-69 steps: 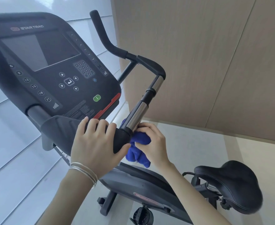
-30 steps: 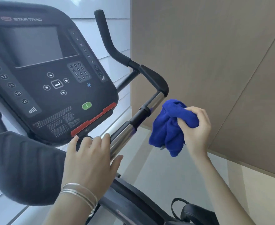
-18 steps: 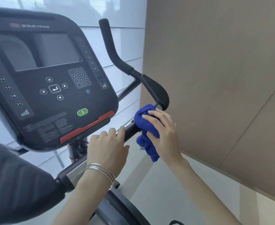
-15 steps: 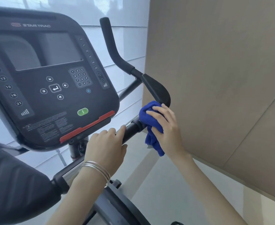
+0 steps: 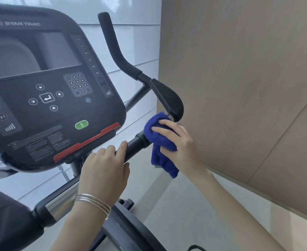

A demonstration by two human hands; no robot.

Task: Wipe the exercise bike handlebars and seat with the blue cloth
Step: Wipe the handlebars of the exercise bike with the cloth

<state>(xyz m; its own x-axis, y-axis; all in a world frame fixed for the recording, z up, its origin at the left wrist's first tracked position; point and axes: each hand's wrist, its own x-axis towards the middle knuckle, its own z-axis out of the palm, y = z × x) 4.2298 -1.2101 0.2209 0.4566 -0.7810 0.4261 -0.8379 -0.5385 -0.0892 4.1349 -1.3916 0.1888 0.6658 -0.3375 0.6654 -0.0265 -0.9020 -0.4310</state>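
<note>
The bike's black right handlebar runs from lower left up to a bend, then rises as a curved grip. My right hand holds the bunched blue cloth wrapped around the bar just below the black pad at the bend; a tail of cloth hangs down. My left hand, with silver bangles on the wrist, grips the bar lower down, a little left of the cloth. The seat is out of view.
The dark Star Trac console fills the upper left, close above my left hand. A padded black armrest sits at the lower left. A beige panelled wall stands right behind the handlebar. The bike frame lies below.
My right hand brought the cloth from mid-air onto the bar and slid it up toward the bend. My left hand shifted up the bar from the armrest end.
</note>
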